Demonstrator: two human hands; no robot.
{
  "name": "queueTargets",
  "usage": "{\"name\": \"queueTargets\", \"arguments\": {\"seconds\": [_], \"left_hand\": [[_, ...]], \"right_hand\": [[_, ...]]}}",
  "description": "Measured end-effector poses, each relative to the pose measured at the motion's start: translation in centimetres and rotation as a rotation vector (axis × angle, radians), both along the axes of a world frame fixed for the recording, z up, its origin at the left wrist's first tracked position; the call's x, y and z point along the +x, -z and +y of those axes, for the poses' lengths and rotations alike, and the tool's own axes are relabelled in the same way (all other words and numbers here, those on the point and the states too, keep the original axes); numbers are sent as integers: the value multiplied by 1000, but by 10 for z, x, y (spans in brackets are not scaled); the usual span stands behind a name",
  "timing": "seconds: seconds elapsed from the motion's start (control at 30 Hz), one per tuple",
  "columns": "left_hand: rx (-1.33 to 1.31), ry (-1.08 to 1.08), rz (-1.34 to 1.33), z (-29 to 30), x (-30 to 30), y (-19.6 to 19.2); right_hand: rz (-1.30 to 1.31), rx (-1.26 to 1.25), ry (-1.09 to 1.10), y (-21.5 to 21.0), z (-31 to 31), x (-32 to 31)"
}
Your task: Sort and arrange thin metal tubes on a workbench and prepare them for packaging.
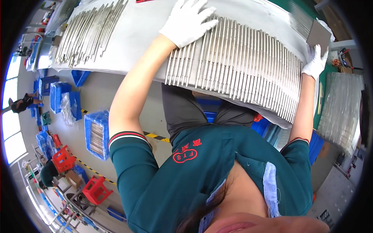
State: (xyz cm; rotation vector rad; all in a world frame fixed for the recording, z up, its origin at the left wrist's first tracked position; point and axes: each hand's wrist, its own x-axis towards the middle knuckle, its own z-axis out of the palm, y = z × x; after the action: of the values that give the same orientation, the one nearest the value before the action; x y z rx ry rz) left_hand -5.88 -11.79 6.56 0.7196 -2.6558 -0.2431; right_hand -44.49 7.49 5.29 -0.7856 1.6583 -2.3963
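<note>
My left hand (188, 22), in a white glove, lies with its fingers spread over the far left part of a row of thin metal rods (248, 62). The rods lie side by side on a table with a pale cover (136, 35). My right hand (316, 62), gloved in white too, is raised at the right end of the row. Its fingers hold a flat grey-brown rectangular plate (319, 35) by the lower edge. A narrow gap splits the row below my left hand. What lies under my left palm is hidden.
A looser group of rods (91, 33) lies at the table's left. Clear plastic sleeves (340, 112) cover the green surface at right. On the floor at left stand a blue plastic-lined bin of rods (97, 134) and red stools (96, 190). Two people are in the left background.
</note>
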Motion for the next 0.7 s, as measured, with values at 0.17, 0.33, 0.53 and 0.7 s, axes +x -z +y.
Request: {"name": "queueTargets", "arguments": {"seconds": [0.17, 0.33, 0.53, 0.7], "left_hand": [[-109, -107, -123, -21, 32, 5], [-17, -67, -190, 8, 8, -34], [-46, 54, 18, 14, -20, -5], [-122, 49, 85, 4, -19, 12]], "right_hand": [[-5, -12, -1, -1, -3, 0], [11, -12, -10, 2, 3, -6], [-14, -57, -18, 6, -4, -4], [-8, -46, -2, 3, -3, -5]]}}
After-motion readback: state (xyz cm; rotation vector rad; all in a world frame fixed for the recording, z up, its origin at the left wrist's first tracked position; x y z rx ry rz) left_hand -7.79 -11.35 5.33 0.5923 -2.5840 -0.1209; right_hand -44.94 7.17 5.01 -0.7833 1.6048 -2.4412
